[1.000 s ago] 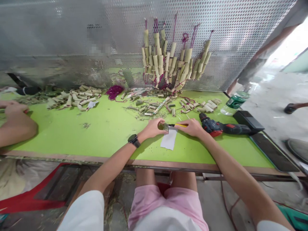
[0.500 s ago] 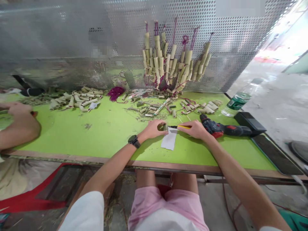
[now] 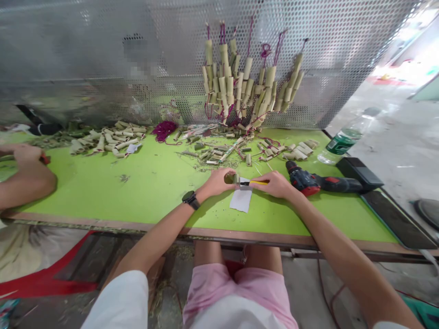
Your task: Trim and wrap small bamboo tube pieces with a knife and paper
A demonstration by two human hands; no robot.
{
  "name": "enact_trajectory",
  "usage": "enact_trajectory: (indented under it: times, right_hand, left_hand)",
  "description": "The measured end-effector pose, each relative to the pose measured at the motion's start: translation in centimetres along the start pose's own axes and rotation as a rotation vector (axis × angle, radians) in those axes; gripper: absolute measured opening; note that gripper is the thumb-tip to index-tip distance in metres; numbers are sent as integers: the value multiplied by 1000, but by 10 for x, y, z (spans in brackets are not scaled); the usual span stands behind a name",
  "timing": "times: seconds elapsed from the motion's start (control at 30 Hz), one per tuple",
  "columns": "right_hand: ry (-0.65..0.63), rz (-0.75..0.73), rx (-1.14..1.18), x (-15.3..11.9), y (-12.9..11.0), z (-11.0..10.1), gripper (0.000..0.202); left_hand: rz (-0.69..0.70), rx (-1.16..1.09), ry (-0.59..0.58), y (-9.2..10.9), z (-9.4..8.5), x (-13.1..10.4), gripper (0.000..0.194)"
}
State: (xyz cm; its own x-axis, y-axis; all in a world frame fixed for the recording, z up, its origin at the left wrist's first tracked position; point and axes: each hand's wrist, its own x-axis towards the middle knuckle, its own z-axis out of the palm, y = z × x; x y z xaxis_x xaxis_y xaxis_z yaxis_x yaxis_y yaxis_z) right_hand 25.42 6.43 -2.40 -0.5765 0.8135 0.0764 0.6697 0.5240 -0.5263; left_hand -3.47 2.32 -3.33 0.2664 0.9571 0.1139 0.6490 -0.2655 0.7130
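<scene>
My left hand point(image 3: 219, 183) is curled around a short piece of bamboo point(image 3: 233, 178), its fingers and thumb on either side. Held in my right hand point(image 3: 276, 184) is a slim yellow-and-black tool point(image 3: 257, 183) that looks like a utility knife. Its dark front end points left and meets or nearly meets the bamboo; actual contact is hard to make out. Under the bamboo and the tool lies a small white paper point(image 3: 240, 201) on the green tabletop point(image 3: 144, 187).
Cut bamboo pieces point(image 3: 219, 153) and shavings lie behind my hands. Bamboo strings point(image 3: 224, 82) hang on the perforated panel point(image 3: 164, 55). On the right are a power drill point(image 3: 305, 179), a bottle point(image 3: 346, 139) and a phone point(image 3: 398, 219). A co-worker's arm point(image 3: 27, 178) rests at left.
My left hand has tilted the bamboo piece, so more of it shows. My right hand and the tool have shifted slightly left. The co-worker's hand has moved a little.
</scene>
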Motion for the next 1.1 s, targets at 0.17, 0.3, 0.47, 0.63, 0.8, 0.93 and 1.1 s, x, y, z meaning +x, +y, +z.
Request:
enact_trajectory:
  times: [0.17,0.3,0.47,0.63,0.8,0.93,1.1]
  right_hand:
    - [98,104,-163,9,0,0,46]
    - [254,139,-165,8,-3,-3,46]
    - [102,45,22,-2,-2,-6,48]
    - [-38,10,81,-4,1,-9,52]
    - [-43,2,81,-3,-1,-9,52]
    - [-14,60,-19,0,-4,-7,51]
    - [199,152,-250,1,-11,-5,47]
  left_hand:
    - [-67,-50,3,3,0,-3,88]
    - [-69,-70,-29,9,3,-7,100]
    - [-82,-121,-45,9,4,-7,99]
    - [-85,-89,-55,7,0,-6,98]
    - [-63,-67,-43,6,-1,-5,97]
    - [-79,-81,-57,9,-2,-5,97]
    - [-97,-97,-81,16,-4,-8,106]
